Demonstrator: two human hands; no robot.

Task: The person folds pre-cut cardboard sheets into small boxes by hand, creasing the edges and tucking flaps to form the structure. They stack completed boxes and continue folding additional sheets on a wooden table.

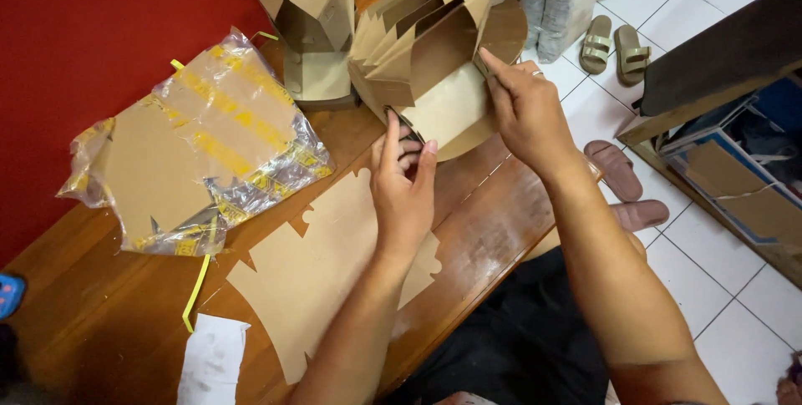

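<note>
Folded cardboard box (434, 71) getting held by both hands on the wooden table (493, 221)

Left hand (405, 184) pinches its lower edge, right hand (522, 108) pinches the side flap.

I see a clear plastic package (209, 146) with yellow stripes, holding flat brown cardboard sheets, lying on the wooden table (92, 313) by the red wall. A white paper slip (213, 363) lies at the near edge.

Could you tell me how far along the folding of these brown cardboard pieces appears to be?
Done: folded pieces stand nested in a row, with a taller folded stack behind. In hand: the left hand and right hand hold a curved-edged piece at the row's front. Left: a flat die-cut sheet lies on the wooden table, and more sheets sit in the plastic wrap.
</note>
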